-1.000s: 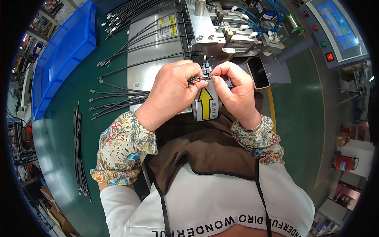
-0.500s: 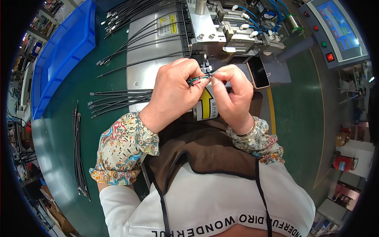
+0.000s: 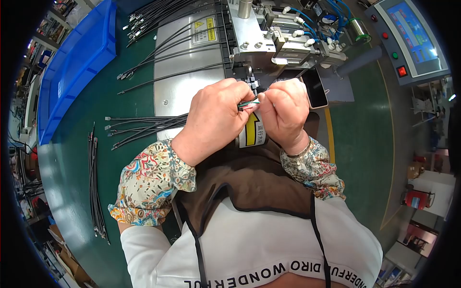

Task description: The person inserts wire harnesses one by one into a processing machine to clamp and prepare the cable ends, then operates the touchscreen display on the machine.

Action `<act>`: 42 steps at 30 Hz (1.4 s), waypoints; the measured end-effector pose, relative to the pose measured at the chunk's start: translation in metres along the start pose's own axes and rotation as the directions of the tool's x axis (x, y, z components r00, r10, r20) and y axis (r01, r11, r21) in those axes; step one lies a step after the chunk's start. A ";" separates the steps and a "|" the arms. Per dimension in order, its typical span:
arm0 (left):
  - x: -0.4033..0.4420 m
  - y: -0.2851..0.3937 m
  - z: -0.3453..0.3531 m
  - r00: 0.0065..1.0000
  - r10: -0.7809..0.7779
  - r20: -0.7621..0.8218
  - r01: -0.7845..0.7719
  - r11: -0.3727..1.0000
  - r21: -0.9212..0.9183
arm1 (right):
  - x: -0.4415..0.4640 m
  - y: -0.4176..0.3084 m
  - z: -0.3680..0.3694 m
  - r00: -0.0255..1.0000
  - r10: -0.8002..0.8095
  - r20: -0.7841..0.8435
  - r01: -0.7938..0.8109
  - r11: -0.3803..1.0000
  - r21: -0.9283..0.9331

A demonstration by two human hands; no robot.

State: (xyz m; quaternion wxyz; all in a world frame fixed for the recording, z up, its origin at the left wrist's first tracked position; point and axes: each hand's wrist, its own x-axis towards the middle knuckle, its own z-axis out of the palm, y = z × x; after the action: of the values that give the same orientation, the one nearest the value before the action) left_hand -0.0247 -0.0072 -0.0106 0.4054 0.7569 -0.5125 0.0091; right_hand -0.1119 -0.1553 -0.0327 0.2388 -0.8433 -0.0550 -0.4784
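Arrow label (image 3: 250, 132): showing yellow between the 2 wrists and serving as landmark here.
Left hand (image 3: 213, 113): hovering up and left of the label, thumb and forefinger clamping together on the coloured wires (image 3: 249, 103).
Coloured wires: poking out just above the label, green and red showing.
Right hand (image 3: 285, 108): hovering up and right of the label, thumb and forefinger pinching together at the wire tips; which wire they are gripping is hiding from view.
Black cables (image 3: 176, 121): trailing from the left hand, well out to the label's left.
Black block (image 3: 253, 85): sitting above the label, beyond the wires.
Phone (image 3: 315, 89): lying up and right of the label.
Change: since 0.5 s ago, both hands are sitting slightly closer to the label, and the green wire is showing more plainly.
Meaning: the fingers are probably handling single wire ends, not shifting the whole bundle.
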 end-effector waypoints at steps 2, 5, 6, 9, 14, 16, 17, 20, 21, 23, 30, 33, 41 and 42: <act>0.001 0.000 -0.001 1.000 0.006 0.020 -0.007 0.998 0.070 | -0.009 0.010 0.001 0.978 0.203 0.057 -0.208 0.971 0.118; 0.004 0.001 -0.003 1.000 0.012 0.021 -0.016 0.979 0.205 | -0.023 0.024 0.009 0.772 0.602 0.205 -0.624 0.655 0.425; 0.004 -0.001 -0.001 0.999 0.028 0.019 -0.031 0.973 0.227 | -0.022 0.026 0.011 0.753 0.616 0.230 -0.642 0.612 0.462; 0.007 -0.009 0.003 0.997 0.062 0.044 -0.072 0.949 0.306 | -0.023 0.030 0.016 0.697 0.654 0.296 -0.694 0.509 0.509; 0.012 -0.011 0.002 0.992 0.066 0.110 -0.105 0.911 0.398 | -0.022 0.028 0.012 0.742 0.628 0.236 -0.670 0.675 0.310; 0.015 -0.011 0.001 0.990 0.072 0.119 -0.116 0.903 0.413 | -0.019 0.024 0.011 0.767 0.606 0.210 -0.641 0.711 0.290; 0.016 -0.011 0.001 0.990 0.071 0.122 -0.116 0.904 0.412 | -0.017 0.023 0.011 0.780 0.593 0.197 -0.625 0.729 0.281; 0.017 -0.011 0.002 0.990 0.085 0.117 -0.126 0.902 0.413 | -0.012 0.021 0.006 0.761 0.603 0.240 -0.647 0.737 0.198; 0.018 -0.012 0.002 0.989 0.103 0.106 -0.138 0.899 0.415 | -0.012 0.020 0.006 0.766 0.596 0.242 -0.638 0.749 0.176; 0.019 -0.013 0.003 0.988 0.122 0.092 -0.149 0.898 0.414 | -0.010 0.019 0.006 0.777 0.578 0.249 -0.619 0.774 0.132; 0.018 -0.014 0.004 0.988 0.123 0.093 -0.151 0.901 0.406 | -0.013 0.023 0.013 0.750 0.624 0.220 -0.661 0.719 0.217; 0.018 -0.014 0.004 0.989 0.088 0.122 -0.131 0.903 0.408 | -0.021 0.030 0.014 0.693 0.671 0.263 -0.721 0.640 0.266; 0.018 -0.014 0.004 0.987 0.084 0.136 -0.134 0.898 0.418 | -0.016 0.029 0.017 0.752 0.602 0.269 -0.658 0.710 0.252; 0.018 -0.014 0.005 0.987 0.088 0.133 -0.136 0.898 0.419 | -0.015 0.028 0.016 0.744 0.604 0.285 -0.662 0.724 0.192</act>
State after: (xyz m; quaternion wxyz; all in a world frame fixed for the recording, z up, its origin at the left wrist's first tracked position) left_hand -0.0073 -0.0225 -0.0141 0.1997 0.7957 -0.5625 0.1024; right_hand -0.0980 -0.1708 -0.0622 0.4984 -0.8121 0.1465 -0.2658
